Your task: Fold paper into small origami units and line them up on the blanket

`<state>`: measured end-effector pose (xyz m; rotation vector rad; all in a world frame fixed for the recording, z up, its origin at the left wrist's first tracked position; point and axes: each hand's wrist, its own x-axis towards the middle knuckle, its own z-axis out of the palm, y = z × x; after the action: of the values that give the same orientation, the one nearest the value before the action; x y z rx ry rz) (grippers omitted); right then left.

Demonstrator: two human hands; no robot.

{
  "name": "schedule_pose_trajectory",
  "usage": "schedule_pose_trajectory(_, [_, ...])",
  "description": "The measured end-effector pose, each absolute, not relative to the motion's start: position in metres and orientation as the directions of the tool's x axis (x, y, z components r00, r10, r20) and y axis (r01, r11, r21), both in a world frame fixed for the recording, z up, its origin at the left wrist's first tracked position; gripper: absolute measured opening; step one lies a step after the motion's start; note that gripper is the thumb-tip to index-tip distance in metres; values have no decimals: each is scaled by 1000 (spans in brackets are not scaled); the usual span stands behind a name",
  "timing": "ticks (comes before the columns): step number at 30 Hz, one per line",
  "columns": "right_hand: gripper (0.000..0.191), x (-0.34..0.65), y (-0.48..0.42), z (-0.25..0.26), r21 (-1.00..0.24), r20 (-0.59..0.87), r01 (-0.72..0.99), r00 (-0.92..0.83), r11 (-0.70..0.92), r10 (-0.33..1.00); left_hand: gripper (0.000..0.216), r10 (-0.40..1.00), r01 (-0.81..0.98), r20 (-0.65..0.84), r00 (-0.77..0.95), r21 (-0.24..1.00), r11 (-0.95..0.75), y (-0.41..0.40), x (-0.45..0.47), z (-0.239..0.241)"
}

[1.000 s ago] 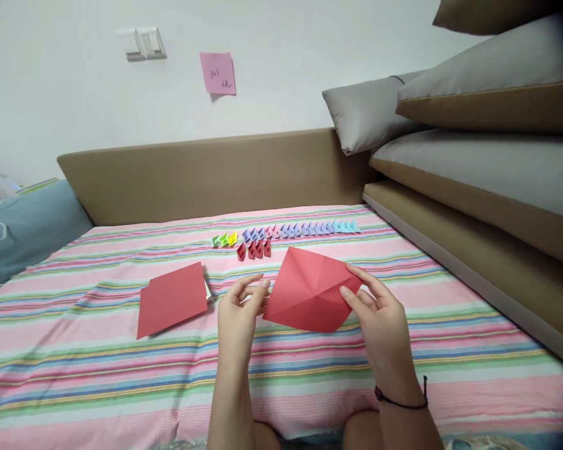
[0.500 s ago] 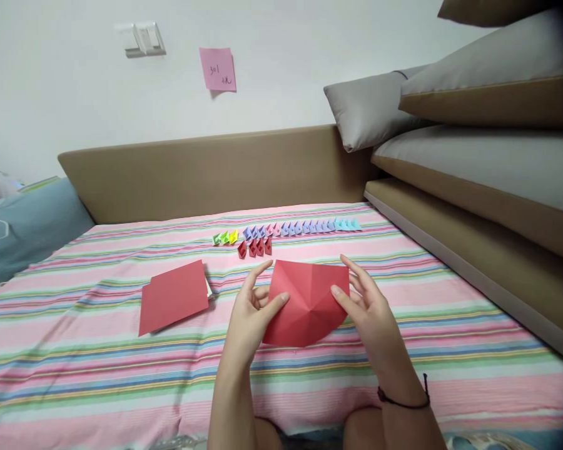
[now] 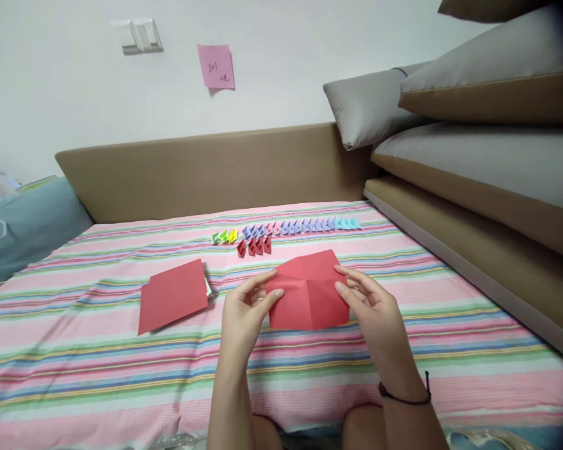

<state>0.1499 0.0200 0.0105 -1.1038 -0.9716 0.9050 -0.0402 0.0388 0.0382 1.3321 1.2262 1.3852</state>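
A creased sheet of red paper (image 3: 309,297) is held up between my two hands above the striped cloth. My left hand (image 3: 248,306) pinches its left edge, thumb on the near face and fingers behind. On the opposite side my right hand (image 3: 368,300) grips the right edge the same way. Fold lines cross near the sheet's middle, and its upper part bends away from me. To the left lies a stack of flat red paper (image 3: 173,297), with a pale sheet peeking out at its right side.
Small folded red paper pieces (image 3: 254,247) stand beyond the sheet, in front of a longer row of purple, pink and blue ones (image 3: 304,227). Green and yellow pieces (image 3: 224,237) are left of that row. Grey cushions (image 3: 488,150) pile up at the right; a brown backrest (image 3: 206,178) runs behind.
The red sheet has been turned and tilted in my hands, so its creases and outline face differently. My fingers have closed onto its side edges. The surrounding paper pieces stay put.
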Motion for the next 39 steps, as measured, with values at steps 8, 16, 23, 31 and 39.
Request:
schedule_pose_trajectory(8, [15, 150, 16, 13, -933, 353, 212, 388, 291, 851, 11, 911, 285, 378, -164, 902, -323, 39, -40, 39])
schedule_pose_trajectory(16, [12, 147, 19, 15, -695, 622, 539, 120, 475, 774, 8, 802, 537, 575, 160, 631, -560, 44, -40, 33])
schedule_pose_trajectory(23, [14, 130, 17, 17, -710, 561, 529, 24, 466, 828, 17, 827, 504, 472, 304, 657, -560, 39, -20, 31])
schedule_pose_trajectory(31, [10, 142, 14, 15, -801, 544, 501, 380, 328, 748, 16, 877, 565, 449, 170, 685, -460, 42, -46, 34])
schedule_pose_trajectory(39, [9, 145, 16, 12, -736, 624, 594, 409, 325, 666, 10, 722, 768, 690, -55, 491, -411, 41, -49, 33])
